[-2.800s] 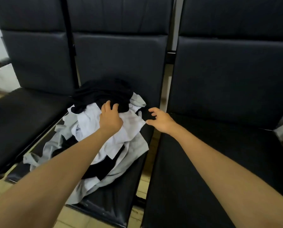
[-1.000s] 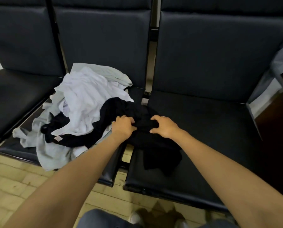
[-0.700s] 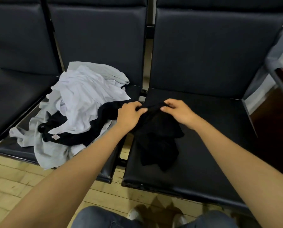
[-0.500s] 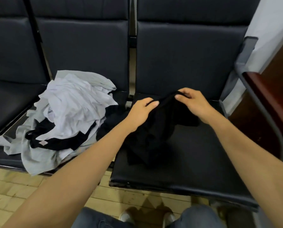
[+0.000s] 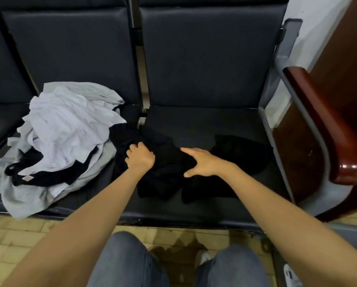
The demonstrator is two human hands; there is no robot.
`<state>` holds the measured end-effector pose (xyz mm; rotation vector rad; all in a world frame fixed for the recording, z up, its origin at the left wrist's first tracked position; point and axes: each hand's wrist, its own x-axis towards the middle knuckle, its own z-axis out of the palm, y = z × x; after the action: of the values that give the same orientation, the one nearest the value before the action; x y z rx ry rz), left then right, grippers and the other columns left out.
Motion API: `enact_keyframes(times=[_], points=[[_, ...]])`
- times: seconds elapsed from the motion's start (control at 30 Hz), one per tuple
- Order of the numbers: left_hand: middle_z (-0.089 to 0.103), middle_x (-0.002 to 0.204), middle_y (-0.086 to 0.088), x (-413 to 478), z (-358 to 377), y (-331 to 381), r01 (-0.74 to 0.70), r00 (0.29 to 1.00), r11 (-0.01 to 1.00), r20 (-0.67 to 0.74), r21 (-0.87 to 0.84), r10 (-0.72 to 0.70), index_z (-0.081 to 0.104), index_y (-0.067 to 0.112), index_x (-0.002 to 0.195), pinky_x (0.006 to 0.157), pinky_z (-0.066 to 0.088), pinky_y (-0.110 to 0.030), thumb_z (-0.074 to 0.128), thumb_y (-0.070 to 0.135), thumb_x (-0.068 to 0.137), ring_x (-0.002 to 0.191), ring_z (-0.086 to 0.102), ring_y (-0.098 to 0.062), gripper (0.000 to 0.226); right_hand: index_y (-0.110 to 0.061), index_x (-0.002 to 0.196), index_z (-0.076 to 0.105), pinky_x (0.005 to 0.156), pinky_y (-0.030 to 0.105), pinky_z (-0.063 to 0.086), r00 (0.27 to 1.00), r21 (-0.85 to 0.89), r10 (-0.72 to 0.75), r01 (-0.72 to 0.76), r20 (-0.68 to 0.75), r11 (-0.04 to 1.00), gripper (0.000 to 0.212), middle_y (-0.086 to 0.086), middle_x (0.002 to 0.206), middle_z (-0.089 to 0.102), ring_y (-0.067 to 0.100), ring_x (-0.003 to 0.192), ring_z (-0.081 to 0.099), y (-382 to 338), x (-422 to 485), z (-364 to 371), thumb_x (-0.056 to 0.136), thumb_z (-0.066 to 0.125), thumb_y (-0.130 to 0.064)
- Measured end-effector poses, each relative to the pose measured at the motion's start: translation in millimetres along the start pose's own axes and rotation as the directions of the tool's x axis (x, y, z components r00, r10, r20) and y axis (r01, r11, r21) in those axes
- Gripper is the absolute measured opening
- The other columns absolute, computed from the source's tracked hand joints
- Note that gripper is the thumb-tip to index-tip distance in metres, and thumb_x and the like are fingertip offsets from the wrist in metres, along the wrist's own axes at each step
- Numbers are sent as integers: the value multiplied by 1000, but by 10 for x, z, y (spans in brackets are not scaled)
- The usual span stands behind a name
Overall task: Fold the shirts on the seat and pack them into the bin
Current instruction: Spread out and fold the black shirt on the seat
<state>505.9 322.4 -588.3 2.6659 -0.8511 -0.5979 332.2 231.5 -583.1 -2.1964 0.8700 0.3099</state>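
Note:
A black shirt [image 5: 167, 162] lies crumpled across the right-hand seat [image 5: 204, 125], reaching from the gap between the seats to the seat's right side. My left hand [image 5: 140, 157] grips a bunch of its cloth at the left end, fingers curled. My right hand [image 5: 202, 162] lies flat on the shirt's middle with fingers spread. On the middle seat lies a pile of white, grey and black shirts [image 5: 63, 133]. No bin is in view.
A dark wooden armrest [image 5: 326, 125] on a grey metal frame borders the right seat. Seat backs [image 5: 208, 54] stand behind. My knees in jeans [image 5: 127, 264] are below, over a tiled floor [image 5: 18, 235].
The black shirt came off the pile onto the right seat. Both hands held it up by an edge half a second ago; now it lies down, and my right hand has let go and flattened.

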Motion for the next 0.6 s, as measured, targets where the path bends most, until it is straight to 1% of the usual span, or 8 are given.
enact_keyframes(times=[0.1, 0.2, 0.27, 0.33, 0.4, 0.47, 0.53, 0.6], points=[[37, 144, -18, 67, 16, -133, 46, 997, 996, 52, 77, -50, 28, 6, 143, 108, 27, -47, 58, 38, 91, 133, 34, -36, 68, -28, 152, 15, 114, 49, 24, 990, 43, -38, 44, -134, 998, 82, 5, 157, 19, 29, 144, 12, -215, 284, 169, 88, 66, -29], [61, 120, -15, 138, -23, -239, -70, 997, 986, -12, 153, 72, 60, 10, 117, 102, 37, -45, 62, 35, 89, 118, 52, -34, 38, -26, 153, 11, 113, 44, 26, 993, 95, -42, 53, -108, 994, 88, 7, 157, 18, 30, 143, 15, -348, 497, 230, 86, 69, -27], [67, 102, -12, 144, -58, -234, -174, 978, 979, -93, 105, 184, 68, 11, 99, 95, 40, -43, 61, 32, 90, 108, 57, -32, 24, -28, 153, 8, 113, 43, 24, 996, 73, -66, 71, -67, 995, 97, 6, 158, 14, 30, 144, 12, -356, 536, 256, 82, 74, -26], [64, 85, -11, 89, -85, -154, -284, 959, 935, -82, -214, 273, 66, 6, 87, 82, 44, -41, 62, 27, 91, 89, 61, -26, 21, -32, 153, 5, 115, 42, 23, 989, 107, -125, 133, -84, 985, 104, 3, 159, 11, 27, 144, 11, -335, 508, 253, 78, 77, -24], [63, 76, -5, -25, -110, -6, -274, 928, 761, 47, -587, 370, 66, 7, 81, 69, 47, -38, 62, 21, 91, 73, 60, -13, 17, -32, 152, 11, 115, 36, 25, 975, 231, -175, 203, -134, 952, 102, 1, 157, 20, 21, 142, 20, -303, 455, 214, 76, 78, -17], [66, 78, 1, -106, -102, 110, -242, 880, 674, 135, -698, 455, 66, 17, 82, 66, 48, -25, 62, 20, 91, 73, 62, -6, 10, -25, 147, 31, 109, 32, 34, 964, 297, -175, 230, -201, 927, 86, 3, 146, 42, 19, 133, 39, -241, 376, 129, 75, 76, -10], [67, 90, 0, -82, -85, 160, -307, 908, 685, 11, -661, 418, 66, 20, 91, 79, 50, -27, 63, 29, 90, 86, 63, -11, 10, -15, 133, 51, 104, 34, 40, 951, 228, -153, 218, -270, 949, 62, 6, 129, 58, 22, 121, 53, -101, 280, 12, 76, 72, -4], [64, 106, -4, 1, -98, 91, -327, 945, 796, -172, -510, 278, 63, 14, 109, 88, 43, -26, 61, 34, 91, 102, 59, -18, 28, -11, 125, 58, 100, 30, 42, 926, 98, -77, 122, -371, 988, 49, 11, 122, 62, 27, 116, 56, 75, 166, -125, 78, 65, 3]])
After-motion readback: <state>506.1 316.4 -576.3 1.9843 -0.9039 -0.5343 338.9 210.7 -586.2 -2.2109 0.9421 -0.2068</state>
